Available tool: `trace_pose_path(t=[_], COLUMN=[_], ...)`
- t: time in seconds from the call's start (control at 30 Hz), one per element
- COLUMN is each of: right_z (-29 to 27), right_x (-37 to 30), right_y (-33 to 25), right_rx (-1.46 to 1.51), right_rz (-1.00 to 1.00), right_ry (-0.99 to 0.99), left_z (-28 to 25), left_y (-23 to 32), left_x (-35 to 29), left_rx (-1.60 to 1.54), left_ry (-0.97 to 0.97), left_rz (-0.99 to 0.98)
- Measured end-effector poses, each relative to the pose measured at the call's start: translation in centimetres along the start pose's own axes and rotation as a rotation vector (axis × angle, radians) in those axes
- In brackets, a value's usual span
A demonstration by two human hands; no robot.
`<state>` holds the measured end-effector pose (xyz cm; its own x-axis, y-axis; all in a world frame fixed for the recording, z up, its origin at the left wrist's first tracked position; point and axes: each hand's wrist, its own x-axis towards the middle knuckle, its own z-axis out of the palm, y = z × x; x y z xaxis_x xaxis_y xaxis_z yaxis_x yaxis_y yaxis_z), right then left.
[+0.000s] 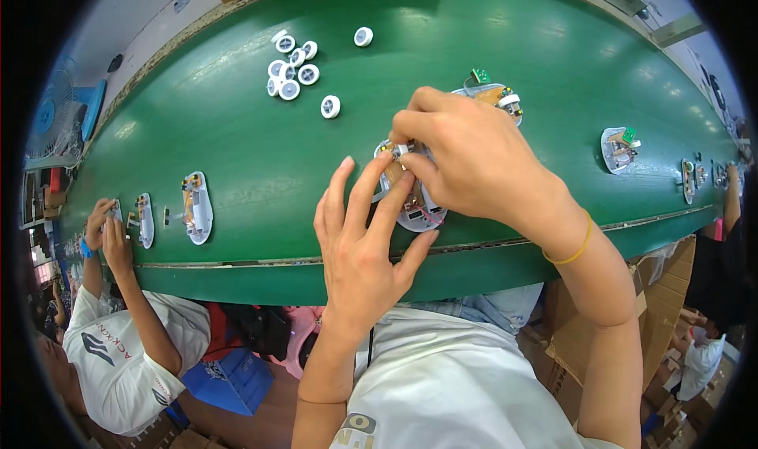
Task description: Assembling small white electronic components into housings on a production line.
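Observation:
In front of me on the green table lies a white plastic housing (417,223) with a brown circuit board, wires and small components in it. My left hand (357,247) holds it down, its fingers stretched over the board and its thumb at the near edge. My right hand (466,153) is closed over the housing's far end, thumb and fingers pinching a small white wheel (400,150) there. The fingers partly cover that wheel, so its seating is hidden. Just beyond my right hand rests another housing (505,99) with a white wheel and a small green board.
Loose white wheels (290,71) lie clustered at the far left of the green table (237,133). Similar housings (197,208) sit to the left, and another (620,150) to the right. A co-worker (130,346) works at the left; a cardboard box (632,315) stands at the right.

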<state>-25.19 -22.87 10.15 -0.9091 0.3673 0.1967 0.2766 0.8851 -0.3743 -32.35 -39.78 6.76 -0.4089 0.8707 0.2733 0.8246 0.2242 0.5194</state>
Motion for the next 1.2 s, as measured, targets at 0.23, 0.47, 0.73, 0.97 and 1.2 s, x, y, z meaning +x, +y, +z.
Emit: trace_pose_path(t=[0.23, 0.47, 0.73, 0.97, 1.2], right_z=[0.3, -0.9, 0.6, 1.0, 0.0], right_x=[0.2, 1.0, -0.3, -0.6, 0.1], right_y=[1.5, 0.1, 1.1, 2.4, 1.9], right_rx=[0.049, -0.077, 0.023, 0.149, 0.105], right_rz=[-0.101, -0.079, -0.041, -0.108, -0.050], right_ry=[-0.024, -0.090, 0.012, 0.043, -0.056], left_z=[-0.4, -0.3, -0.4, -0.8, -1.1], left_y=[0.0, -0.7, -1.3, -1.7, -1.9], left_x=[0.0, 0.0, -0.1, -0.1, -0.1], left_rx=[-0.124, -0.101, -0.128, -0.143, -0.151], left_ry=[0.013, -0.030, -0.043, -0.067, -0.109], left_rz=[-0.048, -0.014, 0.033, 0.040, 0.037])
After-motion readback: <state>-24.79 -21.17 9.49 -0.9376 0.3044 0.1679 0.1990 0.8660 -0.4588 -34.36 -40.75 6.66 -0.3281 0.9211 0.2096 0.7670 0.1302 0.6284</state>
